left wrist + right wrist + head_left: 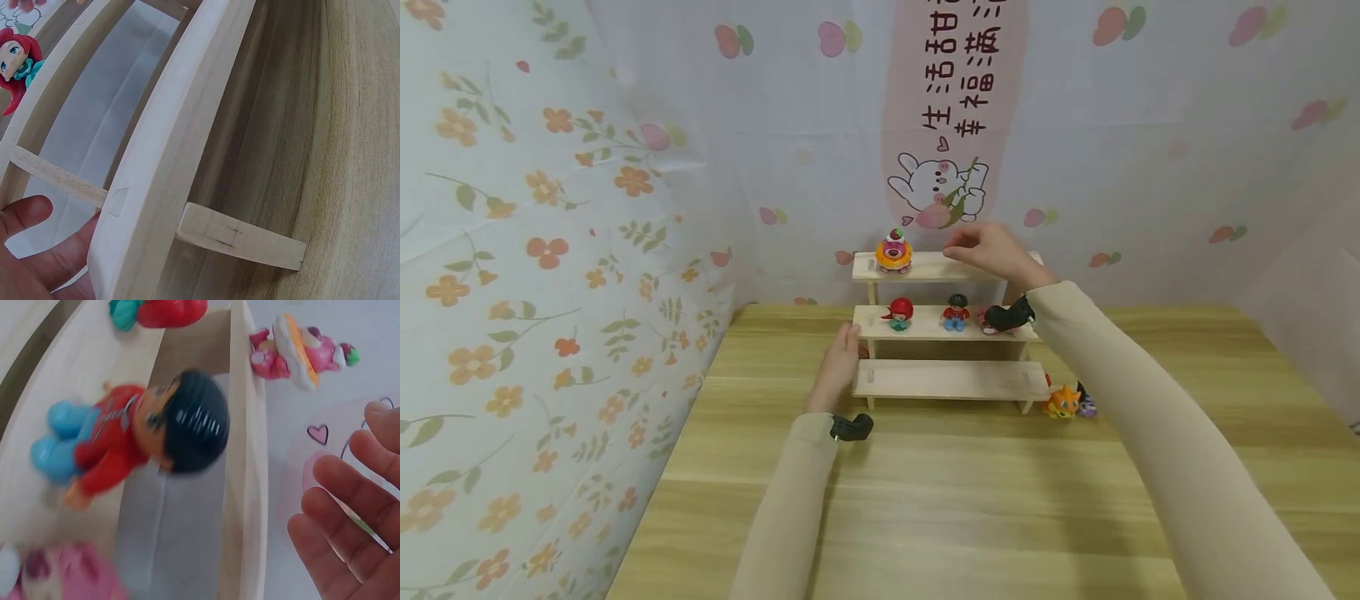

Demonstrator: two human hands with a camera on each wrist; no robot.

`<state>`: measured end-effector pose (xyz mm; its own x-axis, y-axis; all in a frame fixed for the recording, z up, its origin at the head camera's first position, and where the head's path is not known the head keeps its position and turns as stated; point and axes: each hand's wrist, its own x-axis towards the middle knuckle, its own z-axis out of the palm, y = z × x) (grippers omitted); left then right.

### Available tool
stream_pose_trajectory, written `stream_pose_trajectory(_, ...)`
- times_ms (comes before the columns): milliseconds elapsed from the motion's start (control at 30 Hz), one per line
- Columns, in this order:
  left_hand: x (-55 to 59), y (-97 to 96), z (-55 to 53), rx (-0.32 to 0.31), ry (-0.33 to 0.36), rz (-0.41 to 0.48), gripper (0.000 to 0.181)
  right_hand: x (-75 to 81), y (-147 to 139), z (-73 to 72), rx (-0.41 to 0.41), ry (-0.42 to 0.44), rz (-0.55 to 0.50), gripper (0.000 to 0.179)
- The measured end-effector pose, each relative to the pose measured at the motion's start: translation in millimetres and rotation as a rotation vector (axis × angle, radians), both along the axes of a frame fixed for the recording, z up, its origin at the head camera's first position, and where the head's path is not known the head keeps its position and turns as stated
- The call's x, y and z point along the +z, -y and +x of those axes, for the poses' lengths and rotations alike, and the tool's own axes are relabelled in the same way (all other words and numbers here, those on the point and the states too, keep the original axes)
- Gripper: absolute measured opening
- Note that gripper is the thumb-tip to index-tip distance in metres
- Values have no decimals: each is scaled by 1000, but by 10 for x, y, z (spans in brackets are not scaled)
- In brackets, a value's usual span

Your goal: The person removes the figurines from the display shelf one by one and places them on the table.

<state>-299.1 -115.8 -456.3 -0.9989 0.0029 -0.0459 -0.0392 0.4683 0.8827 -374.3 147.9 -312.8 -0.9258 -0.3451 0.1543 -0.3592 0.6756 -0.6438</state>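
Note:
A three-step wooden display shelf [951, 379] stands on the table against the back cloth. My left hand [837, 371] is at its left end; in the left wrist view, the fingers [65, 253] touch the shelf's end while the thumb stands apart. Above the right part of the top step, my right hand [994, 252] holds nothing, its fingers loosely extended. A pink bear figure with an orange ring [893, 253] sits at the top left. On the middle step are a red-haired doll [898, 315], a boy figure in red and blue [955, 313] and a pink figure [72, 572], partly hidden by the wrist camera.
An orange figure [1063, 402] and a purple striped figure [1086, 403] stand on the table [940, 508] beside the shelf's lower right end, with something red behind them. Printed cloth [805, 167] hangs at the back, and floral cloth [550, 317] at the left.

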Motion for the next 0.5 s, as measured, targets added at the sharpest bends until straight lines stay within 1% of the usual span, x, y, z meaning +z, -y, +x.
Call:
stream_pose_trajectory(267, 11, 11, 16, -8, -8, -25, 40, 16, 274, -98, 17, -11, -41, 19)
stream_pose_trajectory(500, 4, 27, 4, -4, -18, -29, 39, 0, 485, -181, 26, -50, -37, 29)
